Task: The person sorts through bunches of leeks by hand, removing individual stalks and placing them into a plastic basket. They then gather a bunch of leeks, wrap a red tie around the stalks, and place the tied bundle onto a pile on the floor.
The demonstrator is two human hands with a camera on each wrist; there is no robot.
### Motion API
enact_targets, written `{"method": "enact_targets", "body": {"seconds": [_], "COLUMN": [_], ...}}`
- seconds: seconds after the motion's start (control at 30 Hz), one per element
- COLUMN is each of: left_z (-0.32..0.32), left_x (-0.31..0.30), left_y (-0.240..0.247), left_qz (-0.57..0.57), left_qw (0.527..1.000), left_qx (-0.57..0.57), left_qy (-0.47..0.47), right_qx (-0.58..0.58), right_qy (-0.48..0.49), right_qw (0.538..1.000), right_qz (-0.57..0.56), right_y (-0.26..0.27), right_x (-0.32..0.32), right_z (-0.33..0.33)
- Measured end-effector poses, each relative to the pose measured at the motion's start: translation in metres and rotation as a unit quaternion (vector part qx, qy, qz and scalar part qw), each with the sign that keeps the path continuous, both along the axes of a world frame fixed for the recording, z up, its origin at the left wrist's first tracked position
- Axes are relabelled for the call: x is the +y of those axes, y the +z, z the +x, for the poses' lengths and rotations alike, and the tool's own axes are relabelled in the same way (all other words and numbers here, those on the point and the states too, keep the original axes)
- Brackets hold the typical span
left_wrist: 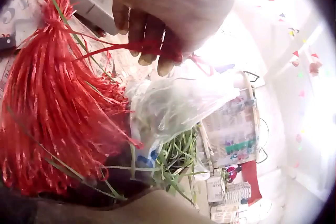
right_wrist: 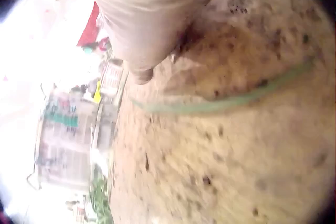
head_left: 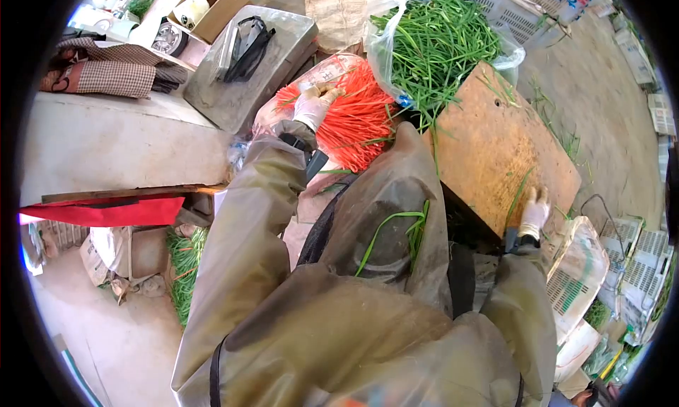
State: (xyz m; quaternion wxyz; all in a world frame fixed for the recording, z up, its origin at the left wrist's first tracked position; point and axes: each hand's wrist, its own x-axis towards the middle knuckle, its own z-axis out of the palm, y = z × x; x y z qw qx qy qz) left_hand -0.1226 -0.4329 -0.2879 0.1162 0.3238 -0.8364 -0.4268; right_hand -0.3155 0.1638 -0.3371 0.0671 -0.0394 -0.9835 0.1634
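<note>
My left hand (head_left: 315, 104), gloved to the fingers, is over a large bundle of red plastic twine (head_left: 357, 117). In the left wrist view its bent fingers (left_wrist: 149, 37) hold a red strand (left_wrist: 113, 46) that stretches away from the tied end of the bundle. My right hand (head_left: 535, 212), also gloved, rests on a worn wooden board (head_left: 506, 149) near its lower right edge. A single green leaf (head_left: 520, 195) lies on the board beside that hand. In the right wrist view the glove hides most of the fingers, and the leaf (right_wrist: 210, 106) looks blurred.
Beyond the board, a clear plastic bag (head_left: 385, 50) is full of long green leaf stalks (head_left: 442, 43). A grey case (head_left: 233, 82) with a black pouch stands at the upper left. Plastic crates (head_left: 576, 272) stand on the right. Loose leaves (head_left: 417, 230) lie on the apron.
</note>
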Motion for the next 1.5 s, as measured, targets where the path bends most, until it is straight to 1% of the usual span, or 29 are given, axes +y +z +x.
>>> {"method": "enact_targets", "body": {"seconds": [0.07, 0.1, 0.17, 0.2, 0.23, 0.27, 0.33, 0.37, 0.4, 0.43, 0.47, 0.53, 0.57, 0.6, 0.67, 0.7, 0.73, 0.83, 0.93, 1.0, 1.07, 1.1, 1.13, 1.17, 1.2, 1.23, 1.3, 1.33, 1.5], "left_z": [-0.006, -0.009, -0.009, -0.012, -0.014, -0.014, -0.023, -0.032, -0.043, -0.06, -0.074, -0.111, -0.13, -0.148, -0.181, -0.192, -0.201, -0.226, -0.228, -0.222, -0.216, -0.211, -0.207, -0.205, -0.204, -0.204, -0.205, -0.205, -0.205], "left_x": [-0.003, -0.003, -0.025, -0.035, -0.024, -0.006, -0.022, 0.011, 0.0, 0.007, 0.02, 0.1, 0.143, 0.181, 0.263, 0.304, 0.347, 0.434, 0.483, 0.494, 0.496, 0.5, 0.503, 0.506, 0.509, 0.51, 0.509, 0.51, 0.513], "left_y": [-0.007, -0.005, -0.034, -0.044, -0.019, 0.006, -0.008, 0.028, 0.019, 0.018, 0.02, 0.083, 0.101, 0.107, 0.098, 0.096, 0.1, 0.047, 0.012, -0.01, -0.033, -0.036, -0.042, -0.042, -0.04, -0.04, -0.041, -0.041, -0.039], "left_qz": [0.051, 0.068, 0.03, -0.004, 0.024, 0.062, 0.014, 0.083, -0.01, 0.089, -0.025, -0.214, -0.234, -0.222, -0.275, -0.308, -0.353, -0.357, -0.342, -0.288, -0.279, -0.274, -0.274, -0.28, -0.286, -0.289, -0.294, -0.291, -0.282], "left_qw": [0.998, 0.998, 0.998, 0.994, 0.992, 0.988, 0.993, 0.984, 0.996, 0.987, 0.987, 0.94, 0.904, 0.899, 0.885, 0.854, 0.831, 0.808, 0.8, 0.803, 0.797, 0.795, 0.8, 0.8, 0.802, 0.8, 0.798, 0.801, 0.809], "left_qx": [0.027, 0.015, 0.049, 0.089, 0.109, 0.125, 0.098, 0.147, 0.064, 0.11, 0.119, 0.107, 0.179, 0.139, 0.064, 0.088, 0.02, 0.033, 0.011, 0.091, 0.125, 0.169, 0.17, 0.165, 0.16, 0.149, 0.133, 0.115, 0.089], "left_qy": [0.007, 0.006, -0.029, -0.064, -0.061, -0.066, -0.058, -0.055, -0.059, -0.079, -0.109, -0.243, -0.311, -0.35, -0.37, -0.41, -0.43, -0.467, -0.493, -0.514, -0.52, -0.514, -0.506, -0.504, -0.5, -0.505, -0.509, -0.51, -0.507], "right_qx": [-0.036, 0.01, -0.084, -0.113, -0.141, -0.213, -0.192, -0.201, -0.208, -0.173, -0.185, -0.168, -0.181, -0.193, -0.198, -0.211, -0.223, -0.188, -0.125, -0.05, 0.024, -0.027, 0.029, -0.018, -0.043, -0.17, -0.253, -0.226, -0.3], "right_qy": [0.187, 0.324, 0.493, 0.543, 0.574, 0.587, 0.563, 0.518, 0.476, 0.438, 0.409, 0.364, 0.355, 0.348, 0.361, 0.368, 0.373, 0.364, 0.329, 0.271, 0.101, -0.009, -0.078, -0.148, -0.183, -0.247, -0.215, -0.19, -0.153], "right_qw": [0.981, 0.941, 0.864, 0.831, 0.793, 0.774, 0.801, 0.827, 0.849, 0.878, 0.89, 0.913, 0.914, 0.914, 0.906, 0.899, 0.892, 0.897, 0.909, 0.917, 0.921, 0.942, 0.891, 0.911, 0.93, 0.926, 0.926, 0.946, 0.941], "right_qz": [-0.034, -0.1, -0.061, -0.052, -0.148, -0.101, -0.069, -0.082, -0.096, -0.092, -0.076, -0.073, -0.073, -0.073, -0.096, -0.11, -0.125, -0.163, -0.222, -0.287, -0.374, -0.334, -0.447, -0.385, -0.315, -0.229, -0.18, -0.135, -0.031], "right_y": [-0.006, -0.01, 0.05, 0.021, 0.014, 0.025, 0.058, 0.078, 0.092, 0.094, 0.103, 0.112, 0.119, 0.127, 0.128, 0.126, 0.124, 0.14, 0.163, 0.185, 0.183, 0.178, 0.144, 0.12, 0.054, 0.027, -0.038, -0.068, -0.139], "right_x": [-0.048, -0.078, -0.134, -0.125, -0.122, -0.114, -0.098, -0.087, -0.075, -0.066, -0.057, -0.044, -0.042, -0.042, -0.04, -0.039, -0.036, -0.013, 0.039, 0.106, 0.177, 0.216, 0.251, 0.288, 0.332, 0.354, 0.373, 0.37, 0.361], "right_z": [0.029, 0.057, 0.117, 0.142, 0.156, 0.164, 0.167, 0.164, 0.16, 0.158, 0.156, 0.156, 0.158, 0.16, 0.167, 0.172, 0.176, 0.182, 0.188, 0.188, 0.181, 0.177, 0.161, 0.15, 0.142, 0.124, 0.086, 0.068, -0.026]}}
